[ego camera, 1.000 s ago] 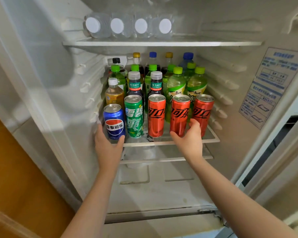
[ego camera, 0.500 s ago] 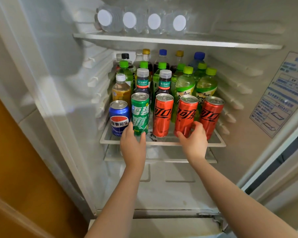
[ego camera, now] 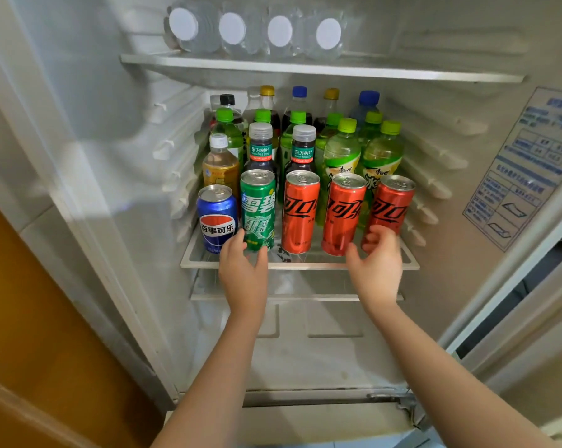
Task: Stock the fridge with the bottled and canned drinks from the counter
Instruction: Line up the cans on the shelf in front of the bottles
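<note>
Cans point(ego camera: 300, 212) lined along the near edge of the fridge point(ego camera: 467, 270) shelf point(ego camera: 305, 265), with a hand low at either side of the row.

The green can point(ego camera: 257, 208) is stood upright, second from the left, straight ahead of the left hand point(ego camera: 242, 270), whose thumb and fingers are curled round its base. The rightmost red can point(ego camera: 390, 208) is met low down by the right hand point(ego camera: 377, 266); its fingers are bent and blurred, so a grip cannot be told from a touch. Both long axes are vertical and each can is nearer its own-side hand, so any push is judged to run away, toward the bottles point(ego camera: 342, 150) packed just behind.
</note>
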The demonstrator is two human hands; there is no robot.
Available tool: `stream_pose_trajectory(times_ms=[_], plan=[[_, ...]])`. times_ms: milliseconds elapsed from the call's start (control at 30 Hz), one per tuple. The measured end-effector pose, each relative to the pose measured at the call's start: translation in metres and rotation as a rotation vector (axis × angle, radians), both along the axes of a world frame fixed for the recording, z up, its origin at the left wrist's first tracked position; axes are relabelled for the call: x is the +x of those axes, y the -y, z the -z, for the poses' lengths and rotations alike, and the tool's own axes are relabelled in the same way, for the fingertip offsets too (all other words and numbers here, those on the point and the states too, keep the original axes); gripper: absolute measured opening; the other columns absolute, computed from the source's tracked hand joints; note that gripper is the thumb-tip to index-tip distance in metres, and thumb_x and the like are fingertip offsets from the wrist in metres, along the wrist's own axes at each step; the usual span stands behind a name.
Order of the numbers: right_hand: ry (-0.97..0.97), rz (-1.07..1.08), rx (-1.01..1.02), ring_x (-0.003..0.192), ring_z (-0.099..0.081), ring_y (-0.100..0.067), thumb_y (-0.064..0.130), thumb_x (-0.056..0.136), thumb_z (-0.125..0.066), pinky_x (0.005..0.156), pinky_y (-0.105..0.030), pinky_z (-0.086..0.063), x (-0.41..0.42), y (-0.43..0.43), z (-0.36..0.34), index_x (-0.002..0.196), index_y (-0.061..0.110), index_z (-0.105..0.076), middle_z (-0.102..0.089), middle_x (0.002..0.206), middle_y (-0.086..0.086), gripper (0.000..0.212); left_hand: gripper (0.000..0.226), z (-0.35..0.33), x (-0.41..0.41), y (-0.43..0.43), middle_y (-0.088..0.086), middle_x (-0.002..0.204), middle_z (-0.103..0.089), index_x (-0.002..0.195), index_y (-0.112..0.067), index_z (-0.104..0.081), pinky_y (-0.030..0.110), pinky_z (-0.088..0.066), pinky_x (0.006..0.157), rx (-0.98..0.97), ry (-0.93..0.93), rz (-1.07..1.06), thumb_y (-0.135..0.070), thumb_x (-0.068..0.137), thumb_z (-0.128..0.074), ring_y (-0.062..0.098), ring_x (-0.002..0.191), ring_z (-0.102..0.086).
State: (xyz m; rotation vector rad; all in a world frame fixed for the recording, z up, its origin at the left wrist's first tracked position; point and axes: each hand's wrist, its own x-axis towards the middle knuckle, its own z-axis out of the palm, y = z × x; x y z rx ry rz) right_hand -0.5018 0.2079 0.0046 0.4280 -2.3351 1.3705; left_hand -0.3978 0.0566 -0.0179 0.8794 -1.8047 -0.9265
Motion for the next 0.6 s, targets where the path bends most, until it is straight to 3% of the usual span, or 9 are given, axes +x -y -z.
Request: stream_pose_trajectory(times_ms=[100, 200, 267, 433, 533, 600], plan=[[-0.062, 0.131, -0.056, 0.100, -0.055, -0.033, 0.009, 0.077, -0.068, 0.083, -0.035, -0.041, -0.004, -0.015, 0.003, 0.116, 0.000, -0.050, -0.052, 0.115, -0.016, 0.043, 0.055, 0.003, 0.002, -0.001, 0.008, 0.126, -0.055, 0.132, -0.010, -0.051, 0.034, -0.054, 0.088, -0.026, -0.017, 0.011, -0.016, 0.081, -0.071, 0.017, 0.107, -0.056], [0.025, 0.130, -0.028, 0.119, -0.045, -0.037, 0.011, 0.078, -0.071, 0.099, -0.041, -0.036, -0.016, -0.020, 0.006, 0.129, -0.003, -0.041, -0.045, 0.127, -0.022, 0.061, 0.056, 0.006, 0.002, -0.002, 0.007, 0.123, -0.055, 0.131, -0.011, -0.051, 0.024, -0.049, 0.082, -0.030, -0.027, 0.007, -0.016, 0.080, -0.072, 0.013, 0.101, -0.055], [0.107, 0.091, -0.022, 0.119, -0.047, -0.037, 0.015, 0.078, -0.072, 0.098, -0.042, -0.038, -0.025, -0.022, 0.007, 0.133, -0.001, -0.038, -0.047, 0.130, -0.020, 0.067, 0.058, 0.006, 0.001, -0.002, 0.008, 0.121, -0.056, 0.132, -0.011, -0.051, 0.021, -0.046, 0.080, -0.023, -0.018, -0.001, -0.016, 0.079, -0.074, 0.013, 0.097, -0.056], [0.235, -0.030, -0.031, 0.102, -0.061, -0.023, 0.024, 0.079, -0.072, 0.078, -0.022, -0.036, -0.046, -0.026, 0.010, 0.127, 0.015, -0.044, -0.061, 0.118, -0.005, 0.056, 0.062, 0.003, -0.006, -0.001, 0.008, 0.120, -0.062, 0.135, -0.009, -0.049, 0.038, -0.052, 0.088, -0.015, 0.045, -0.022, -0.019, 0.079, -0.074, 0.019, 0.105, -0.058], [0.209, -0.090, -0.040, 0.090, -0.058, -0.010, 0.023, 0.079, -0.073, 0.069, -0.005, -0.030, -0.049, -0.028, 0.013, 0.131, 0.016, -0.045, -0.062, 0.117, -0.001, 0.059, 0.060, 0.001, -0.009, 0.000, 0.008, 0.115, -0.065, 0.133, -0.009, -0.051, 0.041, -0.052, 0.087, -0.011, 0.068, -0.043, -0.020, 0.078, -0.074, 0.021, 0.101, -0.059], [0.178, -0.114, -0.028, 0.089, -0.055, -0.007, 0.021, 0.079, -0.073, 0.070, -0.002, -0.025, -0.050, -0.029, 0.014, 0.131, 0.015, -0.045, -0.062, 0.117, -0.001, 0.060, 0.057, -0.001, -0.010, -0.001, 0.007, 0.110, -0.066, 0.131, -0.009, -0.053, 0.040, -0.052, 0.085, 0.005, 0.074, -0.060, -0.020, 0.078, -0.074, 0.019, 0.096, -0.060]])
